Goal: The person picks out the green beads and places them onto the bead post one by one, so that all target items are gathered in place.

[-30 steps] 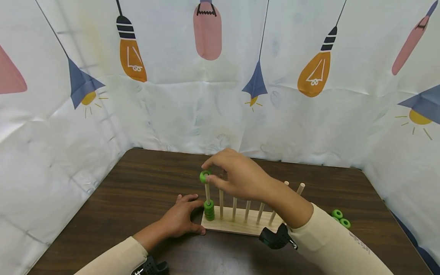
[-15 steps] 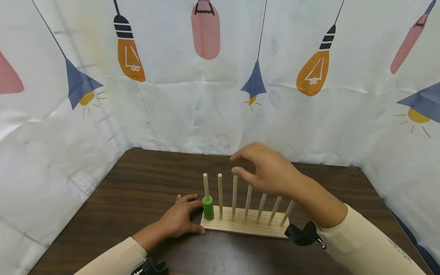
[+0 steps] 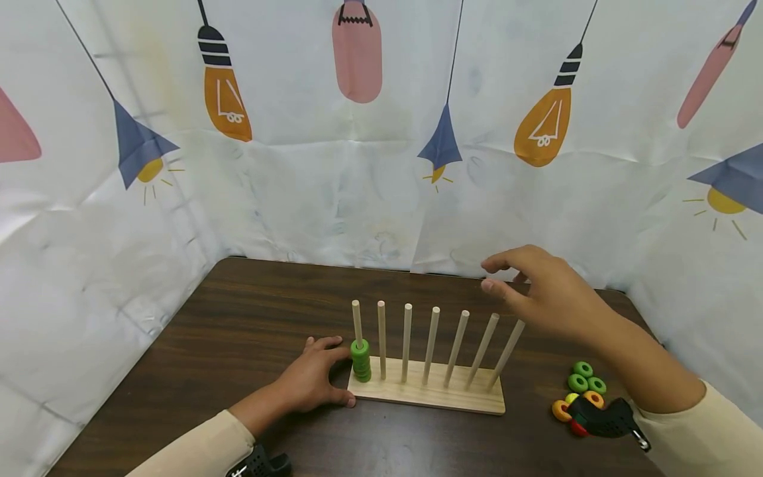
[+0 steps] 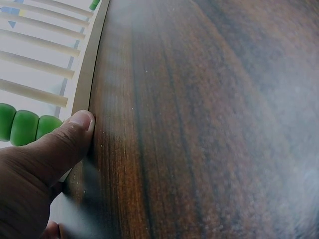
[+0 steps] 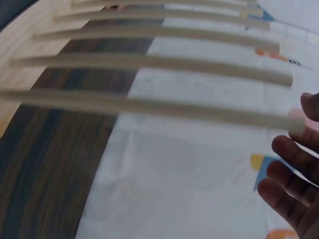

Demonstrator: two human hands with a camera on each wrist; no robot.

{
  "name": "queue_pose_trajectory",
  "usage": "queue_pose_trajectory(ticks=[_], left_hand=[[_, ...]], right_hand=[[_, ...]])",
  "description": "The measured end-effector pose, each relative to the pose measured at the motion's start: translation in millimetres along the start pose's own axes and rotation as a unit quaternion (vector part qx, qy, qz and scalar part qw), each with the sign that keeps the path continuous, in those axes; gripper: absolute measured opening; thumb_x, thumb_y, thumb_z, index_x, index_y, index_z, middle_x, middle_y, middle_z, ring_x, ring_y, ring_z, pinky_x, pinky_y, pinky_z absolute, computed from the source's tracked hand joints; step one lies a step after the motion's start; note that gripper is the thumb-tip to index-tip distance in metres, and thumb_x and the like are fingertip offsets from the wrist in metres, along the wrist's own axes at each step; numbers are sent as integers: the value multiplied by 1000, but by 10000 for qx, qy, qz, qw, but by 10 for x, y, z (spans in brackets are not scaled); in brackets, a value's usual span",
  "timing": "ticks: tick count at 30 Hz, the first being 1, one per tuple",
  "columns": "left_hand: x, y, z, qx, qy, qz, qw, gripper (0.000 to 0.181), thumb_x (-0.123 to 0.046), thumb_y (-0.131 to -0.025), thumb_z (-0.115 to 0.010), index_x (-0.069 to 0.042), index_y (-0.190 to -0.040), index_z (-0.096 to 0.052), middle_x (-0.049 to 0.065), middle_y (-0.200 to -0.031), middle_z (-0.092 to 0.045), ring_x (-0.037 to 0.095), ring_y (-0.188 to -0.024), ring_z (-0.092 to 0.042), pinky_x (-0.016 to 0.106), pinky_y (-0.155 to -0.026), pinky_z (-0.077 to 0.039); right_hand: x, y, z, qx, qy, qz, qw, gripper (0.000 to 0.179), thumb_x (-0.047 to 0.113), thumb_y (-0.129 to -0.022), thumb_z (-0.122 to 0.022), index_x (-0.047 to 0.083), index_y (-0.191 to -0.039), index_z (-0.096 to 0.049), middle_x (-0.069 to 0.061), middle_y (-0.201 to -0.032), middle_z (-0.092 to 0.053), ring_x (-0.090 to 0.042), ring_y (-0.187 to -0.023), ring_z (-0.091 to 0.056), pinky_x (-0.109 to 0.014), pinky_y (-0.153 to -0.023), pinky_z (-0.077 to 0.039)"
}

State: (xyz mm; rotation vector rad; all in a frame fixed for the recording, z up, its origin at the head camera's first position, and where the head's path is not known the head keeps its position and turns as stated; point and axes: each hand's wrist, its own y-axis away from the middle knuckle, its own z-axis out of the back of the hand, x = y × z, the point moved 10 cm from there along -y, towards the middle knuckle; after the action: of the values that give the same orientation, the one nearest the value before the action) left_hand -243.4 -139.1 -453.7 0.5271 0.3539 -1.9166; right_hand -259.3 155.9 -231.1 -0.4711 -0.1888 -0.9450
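A wooden peg stand [image 3: 429, 387] with a row of upright pegs stands on the table in the head view. Several green beads [image 3: 360, 362] are stacked on its leftmost peg; the other pegs are bare. My left hand [image 3: 312, 377] holds the stand's left end, thumb at the front edge and fingers farther back. The left wrist view has the thumb [image 4: 70, 139] against the base edge, beside green beads [image 4: 25, 127]. Above and right of the rightmost peg, my right hand [image 3: 545, 291] is in the air, fingers loosely bent and holding nothing. Its fingers [image 5: 289, 184] show beside the pegs [image 5: 164, 64] in the right wrist view.
To the right of the stand lie loose green beads [image 3: 577, 383], orange beads [image 3: 560, 411], a yellow bead [image 3: 571, 398] and a red bead [image 3: 578, 428], partly covered by the right wrist's camera [image 3: 605, 419]. A patterned cloth [image 3: 369, 199] hangs behind the dark wooden table [image 3: 268, 298].
My right hand let a green bead go at the leftmost peg, and the bead is down on the stack. The hand then moved right, past the last peg. My left hand stayed put.
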Motion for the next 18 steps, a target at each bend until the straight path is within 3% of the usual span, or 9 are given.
queue_pose_trajectory(ticks=[8, 18], left_hand=[[2, -4, 1, 28, 19, -21, 10000, 77, -42, -68, -96, -14, -134, -67, 24, -147, -50, 44, -142, -38, 72, -116, -15], [4, 0, -9, 72, 66, 3, 10000, 77, -43, -69, -96, -14, -134, -67, 25, -148, -48, 45, -143, -37, 73, -115, -15]], right_hand=[[-452, 268, 74, -49, -31, -673, 9977, 31, 35, -102, -66, 17, -126, -69, -9, -127, -65, -21, -94, -66, -44, -74, -53], [-942, 605, -27, -83, 304, -951, 9950, 31, 32, -102, -67, 9, -123, -71, -10, -116, -70, -18, -84, -64, -38, -67, -52]])
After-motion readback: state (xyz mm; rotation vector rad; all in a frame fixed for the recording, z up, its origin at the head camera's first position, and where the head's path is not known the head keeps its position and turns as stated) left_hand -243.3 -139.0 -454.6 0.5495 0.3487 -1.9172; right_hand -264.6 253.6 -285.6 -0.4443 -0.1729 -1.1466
